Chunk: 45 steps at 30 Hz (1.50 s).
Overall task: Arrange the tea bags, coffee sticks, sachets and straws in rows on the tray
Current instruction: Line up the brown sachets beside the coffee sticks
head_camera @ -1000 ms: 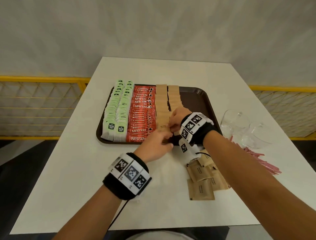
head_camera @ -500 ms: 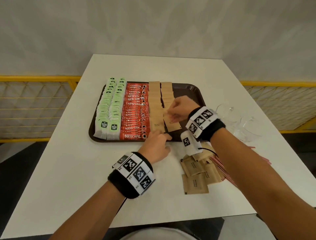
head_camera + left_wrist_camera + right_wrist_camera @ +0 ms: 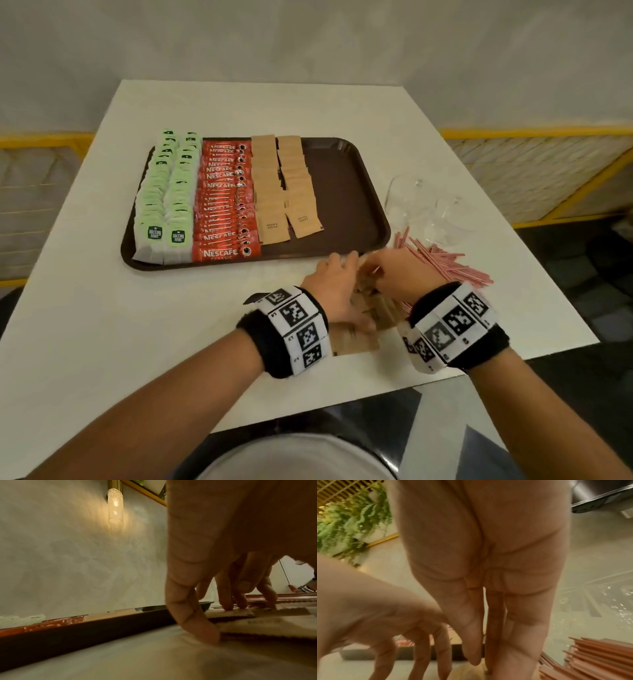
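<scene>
The left hand (image 3: 334,284) lay palm down over the pile of loose brown sachets (image 3: 356,339) on the white table (image 3: 102,325), just near of the tray; the left wrist view showed its fingers (image 3: 224,596) reaching down, tips pressed on the top sachet and the thumb set against the near edge of a lower one, nothing lifted. The right hand (image 3: 399,275) hung beside it over the same pile, fingers pointing straight down and held close together with the thumb alongside, tips at the sachets; whether they pinched one could not be told. Both wrists wore black bands with square black-and-white code tags. Just right of the hands lay a heap of pink straws (image 3: 442,262) on the table, and beyond those two clear glasses (image 3: 428,205). The brown tray (image 3: 352,192) sat far of the hands, filled from the left: two rows of green tea bags (image 3: 164,205), the nearest pair labelled with a dark badge whose small print stayed unreadable, then a row of red coffee sticks (image 3: 224,202) reading NESCAFE, the nearest adding CLASSIC, then two rows of brown sachets (image 3: 284,192) with faint two-line print too small to read. The nearest sachet of the right row lay tilted. The tray's right part showed bare brown.
</scene>
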Each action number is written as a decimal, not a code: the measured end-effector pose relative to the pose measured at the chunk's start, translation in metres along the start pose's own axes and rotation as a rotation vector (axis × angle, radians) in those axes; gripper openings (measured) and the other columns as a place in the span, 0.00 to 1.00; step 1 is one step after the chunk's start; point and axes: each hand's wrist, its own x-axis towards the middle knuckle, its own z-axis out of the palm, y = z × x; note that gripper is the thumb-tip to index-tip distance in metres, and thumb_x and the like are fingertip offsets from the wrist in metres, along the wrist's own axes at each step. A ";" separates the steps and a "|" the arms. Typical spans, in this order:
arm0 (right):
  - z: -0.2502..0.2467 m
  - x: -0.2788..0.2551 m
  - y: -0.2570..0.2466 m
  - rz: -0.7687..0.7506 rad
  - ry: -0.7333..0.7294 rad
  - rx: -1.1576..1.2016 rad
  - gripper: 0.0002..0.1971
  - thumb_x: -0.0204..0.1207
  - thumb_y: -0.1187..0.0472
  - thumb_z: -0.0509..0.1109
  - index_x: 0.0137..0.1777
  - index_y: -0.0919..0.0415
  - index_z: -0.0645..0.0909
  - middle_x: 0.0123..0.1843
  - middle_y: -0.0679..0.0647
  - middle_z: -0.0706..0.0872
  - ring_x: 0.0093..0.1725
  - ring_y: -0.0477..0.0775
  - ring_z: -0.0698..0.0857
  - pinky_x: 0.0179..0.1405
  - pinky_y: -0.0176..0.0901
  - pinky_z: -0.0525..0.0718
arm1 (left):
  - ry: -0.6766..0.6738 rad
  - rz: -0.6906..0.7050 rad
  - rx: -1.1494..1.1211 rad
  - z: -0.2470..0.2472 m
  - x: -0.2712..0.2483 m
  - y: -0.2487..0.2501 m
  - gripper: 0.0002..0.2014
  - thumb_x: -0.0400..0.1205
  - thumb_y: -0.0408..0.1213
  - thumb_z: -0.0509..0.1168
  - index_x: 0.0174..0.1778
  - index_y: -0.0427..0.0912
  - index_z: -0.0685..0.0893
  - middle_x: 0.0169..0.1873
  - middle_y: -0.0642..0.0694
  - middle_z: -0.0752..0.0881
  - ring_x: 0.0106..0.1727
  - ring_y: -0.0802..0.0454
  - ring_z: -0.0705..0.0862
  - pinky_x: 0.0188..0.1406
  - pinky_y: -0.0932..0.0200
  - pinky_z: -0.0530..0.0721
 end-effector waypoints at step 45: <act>0.031 -0.004 -0.047 0.078 0.085 0.076 0.14 0.81 0.53 0.62 0.59 0.61 0.80 0.59 0.61 0.76 0.59 0.61 0.80 0.61 0.51 0.79 | -0.168 -0.185 0.051 -0.025 -0.042 -0.075 0.44 0.65 0.45 0.80 0.73 0.47 0.63 0.60 0.46 0.74 0.60 0.47 0.75 0.62 0.45 0.78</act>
